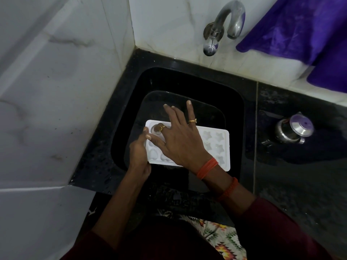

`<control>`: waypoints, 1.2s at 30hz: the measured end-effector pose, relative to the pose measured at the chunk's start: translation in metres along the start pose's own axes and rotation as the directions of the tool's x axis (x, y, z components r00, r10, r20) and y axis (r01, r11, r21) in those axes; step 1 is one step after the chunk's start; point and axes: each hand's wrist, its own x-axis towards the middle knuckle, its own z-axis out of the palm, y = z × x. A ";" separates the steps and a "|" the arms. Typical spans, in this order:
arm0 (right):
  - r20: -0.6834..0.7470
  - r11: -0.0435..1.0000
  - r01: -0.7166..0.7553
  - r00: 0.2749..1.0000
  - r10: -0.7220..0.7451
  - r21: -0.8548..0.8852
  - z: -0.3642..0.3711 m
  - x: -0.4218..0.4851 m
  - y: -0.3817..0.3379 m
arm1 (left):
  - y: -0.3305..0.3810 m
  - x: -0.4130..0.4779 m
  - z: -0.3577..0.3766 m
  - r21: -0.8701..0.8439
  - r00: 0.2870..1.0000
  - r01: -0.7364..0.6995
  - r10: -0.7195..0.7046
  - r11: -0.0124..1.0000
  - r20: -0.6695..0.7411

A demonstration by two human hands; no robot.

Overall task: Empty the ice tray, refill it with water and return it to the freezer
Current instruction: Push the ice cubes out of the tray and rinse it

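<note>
A white ice tray (219, 145) with heart and star shaped cells is held level over the black sink (232, 109). Ice shows in some star cells on its right side. My left hand (139, 154) grips the tray's left edge, thumb on the rim. My right hand (180, 139) lies across the tray's middle with fingers spread and straight, reaching past its far edge; the thumb points toward the left rim. A round clear piece of ice (155, 129) sits in a far left cell beside my ringed finger.
A chrome tap (225, 21) juts from the marble wall above the sink; no water runs. A steel pot with lid (293, 129) stands on the dark counter at right. A purple cloth (300, 29) hangs at top right. A marble wall closes the left side.
</note>
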 end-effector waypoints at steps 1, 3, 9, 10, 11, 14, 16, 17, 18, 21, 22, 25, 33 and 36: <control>-0.004 1.000 0.000 1.000 0.000 -0.001 0.000 -0.001 0.000 | 0.000 0.001 -0.001 -0.001 1.000 0.007 -0.007 1.000 0.020; -0.014 1.000 -0.003 1.000 0.003 -0.003 -0.001 -0.004 0.000 | -0.001 0.001 -0.003 0.009 0.999 0.009 -0.009 1.000 0.042; -0.022 1.000 0.004 1.000 -0.003 0.021 -0.003 -0.010 -0.003 | -0.002 0.004 -0.003 0.095 0.999 -0.016 0.020 0.995 -0.047; -0.013 1.000 0.006 1.000 -0.006 0.020 -0.003 -0.011 -0.004 | -0.002 0.003 -0.003 0.087 0.999 -0.013 0.017 0.996 -0.046; -0.001 1.000 0.008 1.000 -0.008 0.020 -0.003 -0.012 -0.005 | -0.003 0.003 -0.004 0.071 0.999 -0.009 0.012 0.997 -0.044; 0.034 1.000 0.005 0.999 -0.006 0.022 -0.003 -0.015 -0.005 | -0.003 -0.001 -0.002 0.057 0.998 0.007 -0.004 0.998 -0.057; 0.018 0.999 0.004 1.000 -0.004 0.033 -0.003 -0.015 -0.006 | -0.003 -0.003 -0.002 0.085 0.997 -0.006 0.013 0.996 -0.076; 0.001 0.999 0.001 1.000 -0.001 0.041 -0.003 -0.014 -0.006 | -0.003 -0.004 -0.002 0.100 0.997 -0.018 0.025 0.995 -0.076; -0.018 0.999 -0.002 1.000 0.003 0.048 -0.004 -0.014 -0.006 | -0.003 -0.006 -0.001 0.107 0.997 -0.031 0.038 0.994 -0.067; -0.053 0.997 -0.007 0.999 0.011 0.076 -0.004 -0.014 -0.007 | -0.004 -0.007 -0.001 0.125 0.997 -0.044 0.052 0.991 -0.064; -0.048 0.997 -0.009 0.999 0.013 0.081 -0.003 -0.015 -0.008 | -0.004 -0.007 -0.001 0.132 0.996 -0.039 0.050 0.990 -0.077; -0.007 0.996 -0.024 1.000 0.024 0.087 -0.003 -0.020 -0.010 | -0.003 -0.006 0.000 0.125 0.995 -0.032 0.044 0.992 -0.093; 0.077 0.976 0.052 0.995 -0.070 0.209 0.006 -0.030 -0.033 | -0.012 0.001 -0.007 0.188 0.992 -0.119 0.124 0.975 -0.015; 0.145 0.969 0.029 0.987 -0.067 0.247 0.014 -0.035 -0.035 | -0.013 0.002 -0.009 0.213 0.994 -0.096 0.104 0.972 -0.029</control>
